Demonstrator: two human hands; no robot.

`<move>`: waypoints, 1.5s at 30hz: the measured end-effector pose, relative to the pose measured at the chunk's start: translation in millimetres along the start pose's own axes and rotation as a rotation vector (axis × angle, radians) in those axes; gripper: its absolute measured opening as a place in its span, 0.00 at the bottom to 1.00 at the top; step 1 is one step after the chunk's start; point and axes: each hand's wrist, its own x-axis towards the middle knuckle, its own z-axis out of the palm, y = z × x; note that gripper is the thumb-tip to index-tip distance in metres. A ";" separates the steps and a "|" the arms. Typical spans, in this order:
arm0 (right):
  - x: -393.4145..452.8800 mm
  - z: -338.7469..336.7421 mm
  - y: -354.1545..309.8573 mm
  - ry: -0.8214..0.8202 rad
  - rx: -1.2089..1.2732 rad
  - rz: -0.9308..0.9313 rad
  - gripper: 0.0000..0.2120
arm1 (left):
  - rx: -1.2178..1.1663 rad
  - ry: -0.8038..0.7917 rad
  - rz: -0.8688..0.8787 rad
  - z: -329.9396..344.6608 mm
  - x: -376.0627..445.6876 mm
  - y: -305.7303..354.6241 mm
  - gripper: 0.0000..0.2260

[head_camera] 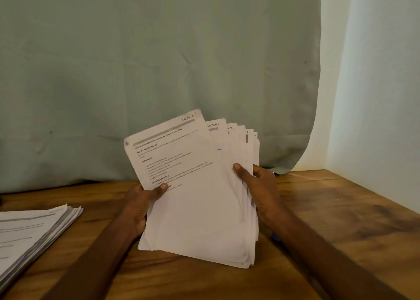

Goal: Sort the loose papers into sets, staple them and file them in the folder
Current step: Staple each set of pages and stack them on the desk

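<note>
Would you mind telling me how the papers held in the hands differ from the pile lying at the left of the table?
The held papers are raised and tilted, gripped by the left hand and right hand; the pile lies flat on the wooden table, untouched. The held papers are fanned, showing handwritten section labels at their top corners; the pile's sheets sit stacked with edges only slightly offset. Both are white printed sheets.

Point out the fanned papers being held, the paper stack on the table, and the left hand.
fanned papers (200, 208): head view, blank lower half of the front sheet
paper stack (29, 229): head view, top sheet
left hand (141, 206): head view, back of the hand
</note>
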 end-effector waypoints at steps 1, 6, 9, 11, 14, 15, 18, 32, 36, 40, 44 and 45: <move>0.7 0.0 -0.1 0.003 -0.001 0.006 0.06 | -0.003 0.006 0.008 -0.3 -0.2 0.2 0.25; 4.2 -1.7 0.8 -0.010 -0.021 0.020 0.06 | -0.003 0.036 0.017 -2.3 0.0 -1.1 0.23; 5.6 -3.6 3.9 -0.021 -0.042 0.002 0.07 | -0.016 0.027 0.017 -3.5 0.3 -0.3 0.22; 6.2 -4.0 4.4 -0.021 -0.025 -0.001 0.07 | -0.046 0.005 0.013 -3.3 0.4 0.2 0.22; 6.9 -3.2 3.0 -0.011 0.008 0.005 0.09 | -0.050 -0.009 0.016 -1.0 -0.9 1.2 0.21; 6.8 -2.8 2.3 -0.009 0.013 0.005 0.09 | -0.041 -0.003 0.016 -0.8 -1.0 1.3 0.20; 5.3 -2.5 1.8 -0.010 0.029 0.007 0.08 | -0.020 0.054 -0.009 -1.6 0.7 0.2 0.16; 3.3 -3.4 0.5 0.000 0.069 0.058 0.11 | -0.056 0.022 -0.032 0.8 -1.6 3.3 0.19; 3.1 -2.5 -2.0 0.004 0.065 0.083 0.15 | -0.012 0.019 0.000 2.4 -3.7 1.8 0.21; 6.5 -2.2 -2.4 0.043 0.130 0.175 0.08 | -0.029 0.095 -0.007 -1.5 0.3 -0.6 0.16; 4.7 -1.8 -2.0 0.036 -0.006 0.050 0.08 | -0.024 0.043 -0.022 -2.5 0.5 0.9 0.18; 4.3 -2.0 -1.0 0.034 -0.009 0.032 0.09 | -0.019 0.020 -0.019 -3.0 0.6 1.2 0.19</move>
